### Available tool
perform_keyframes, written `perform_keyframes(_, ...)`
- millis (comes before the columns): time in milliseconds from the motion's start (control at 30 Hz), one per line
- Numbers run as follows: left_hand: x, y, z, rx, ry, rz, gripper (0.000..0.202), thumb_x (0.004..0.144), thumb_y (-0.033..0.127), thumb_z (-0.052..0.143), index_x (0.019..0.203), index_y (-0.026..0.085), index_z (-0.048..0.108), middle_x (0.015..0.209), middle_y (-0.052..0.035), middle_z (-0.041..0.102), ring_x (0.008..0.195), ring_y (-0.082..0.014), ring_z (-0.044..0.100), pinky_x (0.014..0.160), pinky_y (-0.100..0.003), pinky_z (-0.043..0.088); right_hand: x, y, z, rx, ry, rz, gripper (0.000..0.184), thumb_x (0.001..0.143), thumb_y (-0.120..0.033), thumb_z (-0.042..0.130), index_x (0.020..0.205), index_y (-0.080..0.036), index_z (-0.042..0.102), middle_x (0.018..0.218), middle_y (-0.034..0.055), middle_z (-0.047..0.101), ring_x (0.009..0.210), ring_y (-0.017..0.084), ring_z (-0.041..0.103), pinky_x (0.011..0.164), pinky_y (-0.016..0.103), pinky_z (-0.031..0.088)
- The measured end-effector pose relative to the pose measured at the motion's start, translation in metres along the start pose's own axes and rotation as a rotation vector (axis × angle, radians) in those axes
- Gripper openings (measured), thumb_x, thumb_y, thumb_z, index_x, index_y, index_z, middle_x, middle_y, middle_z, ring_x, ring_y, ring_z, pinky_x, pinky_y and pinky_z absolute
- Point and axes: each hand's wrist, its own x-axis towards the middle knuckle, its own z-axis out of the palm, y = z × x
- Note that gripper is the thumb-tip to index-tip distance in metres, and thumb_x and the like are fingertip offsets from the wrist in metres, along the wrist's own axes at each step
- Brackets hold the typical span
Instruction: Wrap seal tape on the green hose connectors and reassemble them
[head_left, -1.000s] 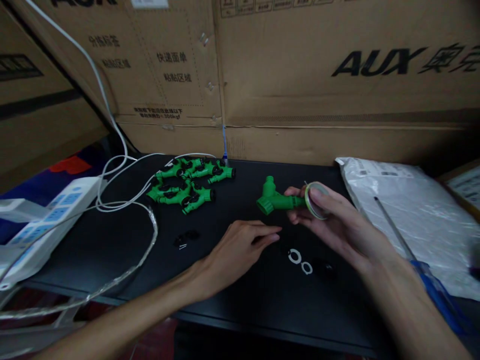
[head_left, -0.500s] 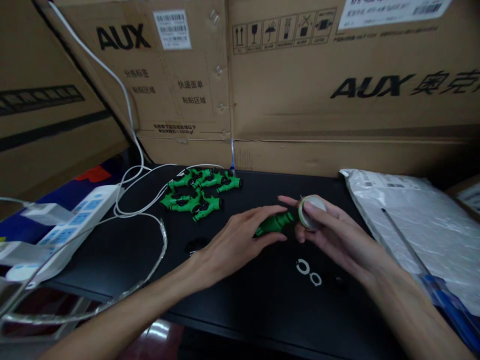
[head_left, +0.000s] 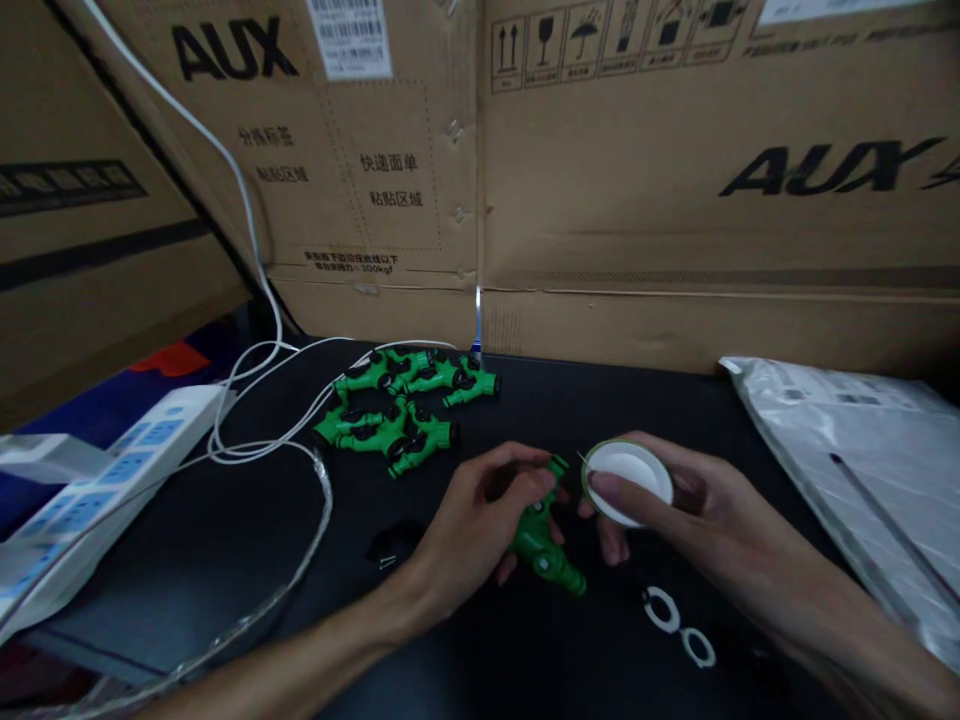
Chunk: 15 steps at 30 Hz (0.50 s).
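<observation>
My left hand (head_left: 487, 515) grips a green Y-shaped hose splitter (head_left: 541, 550) between thumb and fingers, its lower outlet pointing toward me. Close by on the right, my right hand (head_left: 675, 485) is wrapped round a small round white tub (head_left: 636, 468) with a greenish rim, tilted toward me. The thumb reaches over the tub's rim, and a thin pointed sliver shows near its tip; what it belongs to is unclear. The splitter and tub are apart. Two white rings (head_left: 661, 610) lie on the black table below my right hand. Dark parts with small screws (head_left: 387, 562) lie left of my left wrist.
Several green hose splitters (head_left: 420, 440) lie grouped at the back left. A white power strip (head_left: 127, 480) and loose cables (head_left: 326, 490) take up the left side. On the right, a screwdriver (head_left: 892, 525) rests on a plastic-wrapped package (head_left: 825, 420). Cardboard boxes (head_left: 600, 200) wall the back.
My left hand has turned the splitter, so its outlet now points toward me and more of its body shows. The tub has tilted, showing more of its white face. The camera view has shifted.
</observation>
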Motion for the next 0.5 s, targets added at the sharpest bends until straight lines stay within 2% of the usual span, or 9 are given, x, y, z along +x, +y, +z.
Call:
perform_keyframes(133,-0.002,-0.006,0.0,-0.007,0.001,-0.028,0.037,0.09,0.047,0.07,0.109,0.016,0.069,0.079,0.0009,0.061,0.047,-0.0052,0.045,0.032,-0.012,0.034,-0.003,0.007,-0.001,-0.067,0.031,0.045,0.026,0.09,-0.047,0.079,0.086,-0.021,0.074,0.068,-0.0005,0.072,0.065,0.015,0.067,0.064,0.023,0.053)
perform_keyframes(300,-0.003,-0.008,0.001,-0.053,0.005,-0.056,0.036,0.088,0.049,0.074,0.105,0.018,0.07,0.07,0.0058,0.051,0.045,-0.0044,0.04,0.031,-0.011,0.035,-0.004,0.012,-0.005,-0.121,0.049,0.101,0.033,0.092,-0.052,0.075,0.078,-0.023,0.073,0.061,-0.0008,0.07,0.058,0.014,0.065,0.058,0.023,0.052)
perform_keyframes(500,-0.004,-0.007,0.004,-0.087,0.005,-0.058,0.031,0.089,0.048,0.074,0.099,0.018,0.068,0.068,0.0048,0.055,0.044,-0.0058,0.044,0.03,-0.011,0.038,-0.004,0.017,-0.005,-0.155,0.011,0.103,0.034,0.093,-0.051,0.074,0.072,-0.024,0.072,0.058,-0.0009,0.069,0.056,0.014,0.064,0.055,0.022,0.052)
